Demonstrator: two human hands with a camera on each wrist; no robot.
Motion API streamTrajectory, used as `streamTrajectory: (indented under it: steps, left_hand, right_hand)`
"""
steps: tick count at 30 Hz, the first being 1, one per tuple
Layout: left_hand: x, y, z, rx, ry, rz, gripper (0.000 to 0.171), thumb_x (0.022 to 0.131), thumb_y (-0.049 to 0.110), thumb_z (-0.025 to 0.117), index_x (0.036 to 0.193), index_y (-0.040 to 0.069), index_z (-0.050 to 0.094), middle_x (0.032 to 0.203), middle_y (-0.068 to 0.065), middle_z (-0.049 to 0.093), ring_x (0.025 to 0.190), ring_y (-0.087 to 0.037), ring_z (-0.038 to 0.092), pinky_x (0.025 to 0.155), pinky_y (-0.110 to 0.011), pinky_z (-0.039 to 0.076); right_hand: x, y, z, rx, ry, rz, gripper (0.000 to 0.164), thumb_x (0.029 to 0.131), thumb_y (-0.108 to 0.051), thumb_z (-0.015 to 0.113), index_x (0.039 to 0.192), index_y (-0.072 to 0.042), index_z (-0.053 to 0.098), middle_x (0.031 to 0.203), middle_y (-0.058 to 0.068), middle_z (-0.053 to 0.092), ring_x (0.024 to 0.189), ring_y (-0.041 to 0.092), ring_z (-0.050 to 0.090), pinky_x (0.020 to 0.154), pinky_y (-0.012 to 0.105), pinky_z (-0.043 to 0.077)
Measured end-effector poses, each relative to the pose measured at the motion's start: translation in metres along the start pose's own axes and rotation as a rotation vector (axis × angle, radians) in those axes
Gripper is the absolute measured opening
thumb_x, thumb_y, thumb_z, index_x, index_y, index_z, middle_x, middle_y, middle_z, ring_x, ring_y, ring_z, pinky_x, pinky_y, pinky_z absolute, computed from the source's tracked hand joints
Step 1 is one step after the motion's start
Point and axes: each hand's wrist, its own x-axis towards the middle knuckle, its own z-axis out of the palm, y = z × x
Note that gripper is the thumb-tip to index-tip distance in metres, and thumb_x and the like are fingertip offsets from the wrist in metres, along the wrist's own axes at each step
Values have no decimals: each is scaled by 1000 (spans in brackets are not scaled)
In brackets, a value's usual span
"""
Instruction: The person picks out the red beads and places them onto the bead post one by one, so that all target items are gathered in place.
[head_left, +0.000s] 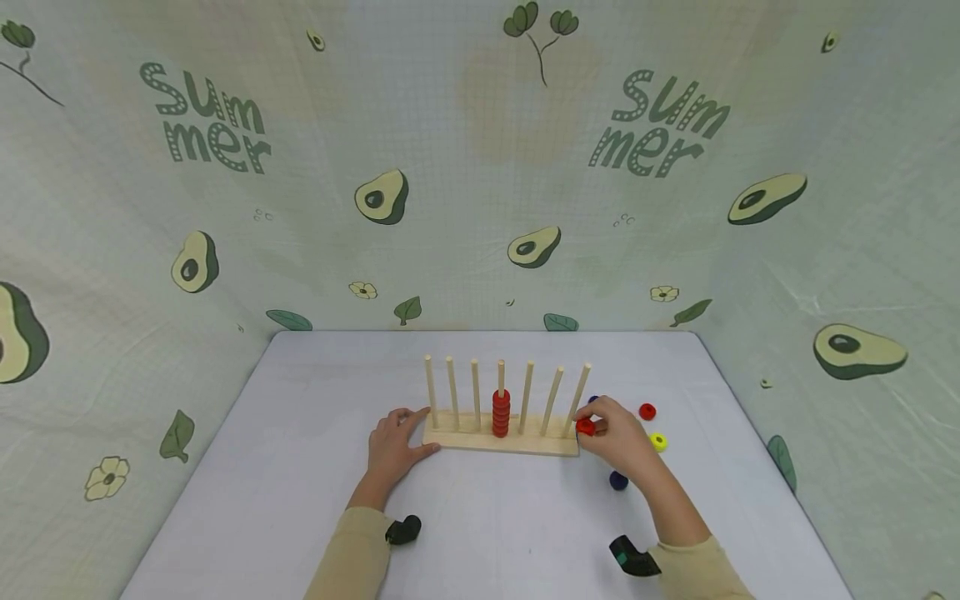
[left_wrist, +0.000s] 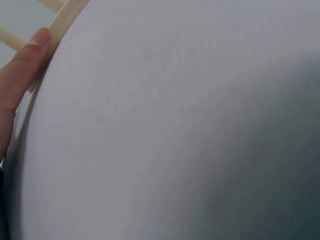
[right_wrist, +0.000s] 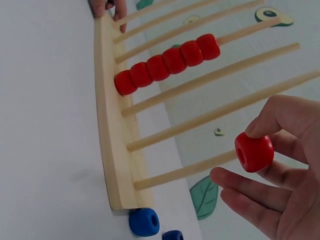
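Note:
A wooden peg stand [head_left: 457, 437] with several upright pegs stands on the table. Stacked on its middle peg are several red beads [head_left: 501, 414]. My left hand [head_left: 392, 446] grips the stand's left end, its thumb [left_wrist: 37, 45] on the front edge of the base and the other fingers around the far side. At the right end, my right hand [head_left: 618, 437] pinches another red bead [right_wrist: 254, 152] between thumb and fingers, beside the rightmost peg [right_wrist: 190, 172]. That peg carries no bead. The held bead's hole shows in the right wrist view.
Loose on the table to the right lie a red bead [head_left: 647, 411], a yellow bead [head_left: 657, 442] and a dark blue bead [head_left: 618, 481]. Another blue bead [head_left: 594, 399] shows partly behind my right hand. Printed cloth [head_left: 465, 167] surrounds the white table [head_left: 480, 533] at back and sides.

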Motion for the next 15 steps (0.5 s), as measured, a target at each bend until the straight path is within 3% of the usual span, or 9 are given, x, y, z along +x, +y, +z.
streamTrajectory:
  steps: [15]
  left_hand:
    - [1, 0, -1, -5, -8, -4, 73, 77, 51, 78, 140, 23, 54, 130, -13, 47, 108, -32, 47, 84, -48, 36]
  right_hand:
    - [-4, -21, 2, 74, -10, -100, 21, 77, -2, 69, 96, -12, 70, 98, 0, 59, 84, 22, 58, 75, 32, 52]
